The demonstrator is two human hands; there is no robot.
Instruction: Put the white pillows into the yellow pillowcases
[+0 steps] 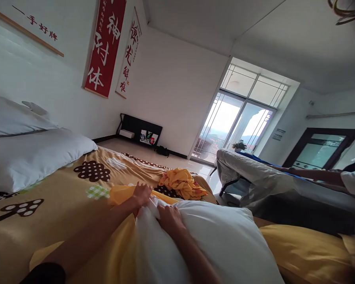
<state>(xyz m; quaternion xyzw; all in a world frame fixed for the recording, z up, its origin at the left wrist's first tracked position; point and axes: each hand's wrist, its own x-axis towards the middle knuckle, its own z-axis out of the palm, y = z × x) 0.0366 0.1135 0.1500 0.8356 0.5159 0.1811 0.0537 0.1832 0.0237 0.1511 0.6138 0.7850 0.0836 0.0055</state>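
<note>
Both hands, left hand [142,195] and right hand [169,219], grip the white stuffed pillow's [219,240] corner on the yellow patterned bedspread [62,197]; the crumpled yellow cloth [182,182] lies just beyond, two white pillows [32,154] far left.

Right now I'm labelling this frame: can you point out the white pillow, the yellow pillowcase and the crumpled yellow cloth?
white pillow [225,236], head view, its bare top face
yellow pillowcase [120,194], head view, flat part by left hand
crumpled yellow cloth [182,182], head view, middle of heap
</note>
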